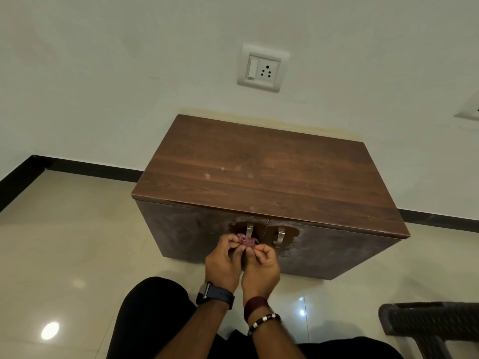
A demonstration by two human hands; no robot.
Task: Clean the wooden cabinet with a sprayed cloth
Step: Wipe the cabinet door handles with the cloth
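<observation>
Knee (pixel 155 307) in dark trousers at near edge of the floor (pixel 64 242); dark chair (pixel 427 325) at near right. Left hand (pixel 224 265), watch (pixel 215 294) on wrist, and right hand (pixel 260 268), beaded bracelets (pixel 261 320) on wrist, side by side in front of the cabinet (pixel 259 172). Both sets of fingers (pixel 229 242) curled, pinching a small bunched pink cloth (pixel 246 240) between them, just at the left door's handle (pixel 249 230). Right door's handle (pixel 279 235) just beside. Door fronts show pale smears around the handles. Cabinet top has a few light spots near its middle. Cabinet back edge against the wall (pixel 103 73); socket (pixel 263 68) above it.
</observation>
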